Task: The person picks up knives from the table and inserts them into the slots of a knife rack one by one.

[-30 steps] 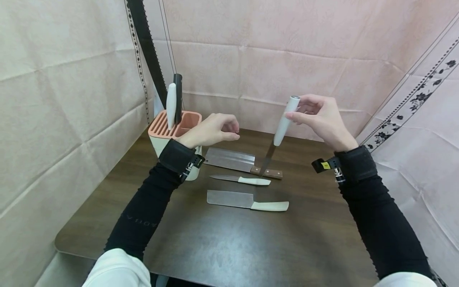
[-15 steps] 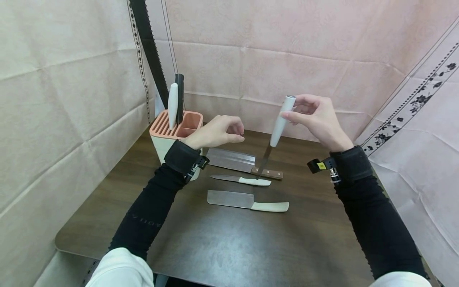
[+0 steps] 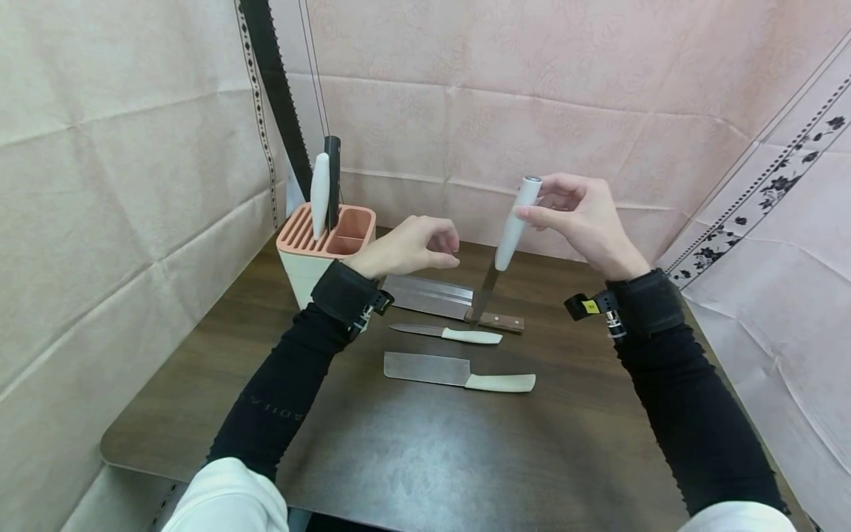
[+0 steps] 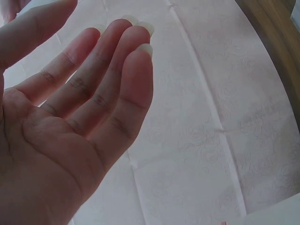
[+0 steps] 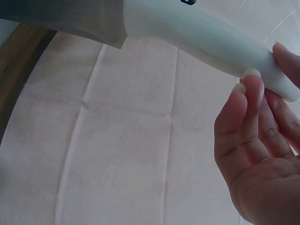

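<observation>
My right hand point(image 3: 578, 214) pinches a knife point(image 3: 518, 225) by the upper end of its white handle, blade slanting down to the left over the wooden-handled cleaver. In the right wrist view thumb and fingertips meet the white handle point(image 5: 201, 40) near its butt. My left hand point(image 3: 412, 247) hovers empty right of the knife block point(image 3: 302, 270), its fingers loosely bent; the left wrist view shows the bare palm point(image 4: 56, 140). On the table lie the cleaver point(image 3: 425, 297), a small white-handled paring knife point(image 3: 472, 336) and a white-handled broad-bladed knife point(image 3: 500, 382), handles to the right.
The knife block has an orange slotted top and a pale body. A white-handled knife point(image 3: 320, 196) and a black-handled one point(image 3: 333, 177) stand in it. Cloth walls point(image 3: 565, 111) enclose the brown table point(image 3: 425, 458) at the back and sides.
The right hand has drifted left with the knife, its blade shifting left over the cleaver. The left hand has moved slightly right, away from the block. The knives on the table stay put.
</observation>
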A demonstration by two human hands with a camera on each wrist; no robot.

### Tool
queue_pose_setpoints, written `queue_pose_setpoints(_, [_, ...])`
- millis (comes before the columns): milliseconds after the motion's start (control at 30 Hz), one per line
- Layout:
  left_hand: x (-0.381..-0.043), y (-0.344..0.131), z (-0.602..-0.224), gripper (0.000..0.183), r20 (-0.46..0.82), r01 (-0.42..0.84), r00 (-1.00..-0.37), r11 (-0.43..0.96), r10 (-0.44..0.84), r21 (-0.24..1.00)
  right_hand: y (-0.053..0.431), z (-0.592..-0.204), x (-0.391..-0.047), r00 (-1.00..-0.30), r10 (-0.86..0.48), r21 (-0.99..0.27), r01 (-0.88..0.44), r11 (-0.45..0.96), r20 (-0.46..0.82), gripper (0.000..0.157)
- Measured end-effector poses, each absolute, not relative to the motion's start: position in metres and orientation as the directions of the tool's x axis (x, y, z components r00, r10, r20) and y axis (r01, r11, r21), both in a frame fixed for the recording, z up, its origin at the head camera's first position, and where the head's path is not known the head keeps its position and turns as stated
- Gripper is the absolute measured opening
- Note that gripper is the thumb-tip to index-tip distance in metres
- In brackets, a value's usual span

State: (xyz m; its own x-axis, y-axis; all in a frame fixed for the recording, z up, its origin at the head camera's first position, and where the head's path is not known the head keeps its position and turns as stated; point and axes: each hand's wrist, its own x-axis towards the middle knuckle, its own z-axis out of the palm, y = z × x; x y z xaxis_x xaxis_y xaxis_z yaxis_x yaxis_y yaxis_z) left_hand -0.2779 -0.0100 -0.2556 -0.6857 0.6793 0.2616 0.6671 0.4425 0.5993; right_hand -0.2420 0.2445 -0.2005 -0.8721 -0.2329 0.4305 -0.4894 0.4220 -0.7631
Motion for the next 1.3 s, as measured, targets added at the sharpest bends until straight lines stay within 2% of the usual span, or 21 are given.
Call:
queue_pose_setpoints(733, [-0.278, 0.006, -0.257, 0.024, 0.255, 0.675, -0.674, 0.437, 0.693, 0.595, 0.234, -0.199, -0.242, -0.884, -0.238, -0.781, -0.468, 0.414, 0.403, 0.03])
queue_pose_setpoints(967, [-0.277, 0.011, -0.257, 0.029, 0.269, 0.676, -0.674, 0.428, 0.688, 0.599, 0.223, -0.193, -0.23, -0.873, -0.246, -0.76, -0.487, 0.43, 0.42, 0.026])
queue_pose_setpoints(1300, [-0.275, 0.022, -0.259, 0.031, 0.348, 0.684, -0.662, 0.345, 0.664, 0.643, 0.215, -0.193, -0.225, -0.881, -0.262, -0.767, -0.472, 0.434, 0.394, 0.028])
